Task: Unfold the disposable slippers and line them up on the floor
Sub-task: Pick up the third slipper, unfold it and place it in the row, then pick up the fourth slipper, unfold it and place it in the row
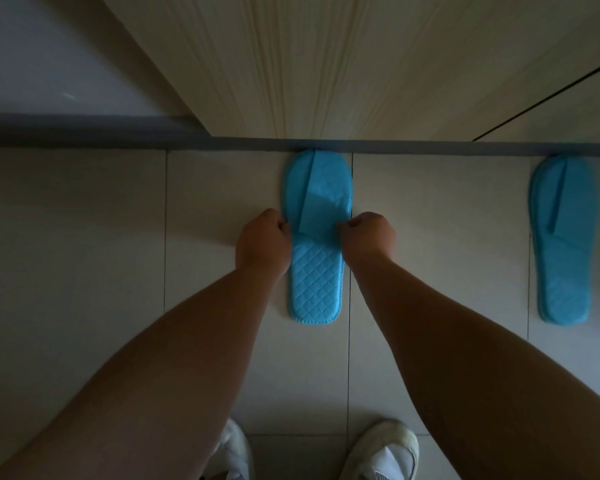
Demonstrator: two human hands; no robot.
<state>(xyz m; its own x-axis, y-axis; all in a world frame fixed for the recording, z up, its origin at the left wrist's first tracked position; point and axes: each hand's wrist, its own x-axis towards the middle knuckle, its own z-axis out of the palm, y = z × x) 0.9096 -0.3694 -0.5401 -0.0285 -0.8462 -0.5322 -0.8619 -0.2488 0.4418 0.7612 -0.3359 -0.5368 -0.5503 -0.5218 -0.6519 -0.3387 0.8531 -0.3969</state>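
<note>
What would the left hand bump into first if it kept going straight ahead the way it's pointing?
Probably the dark baseboard under the wooden cabinet. The left hand grips the near slipper's edge, with bare floor tile ahead. Its exact heading is hard to judge.

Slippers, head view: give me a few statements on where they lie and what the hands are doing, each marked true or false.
1. Both hands, left hand and right hand, grip the middle slipper at its sides. True.
2. The right slipper is held by a hand. False: it lies alone on the floor.
3. Both slippers' toes point to the baseboard. True.
4. The slippers are white. False: blue.
</note>
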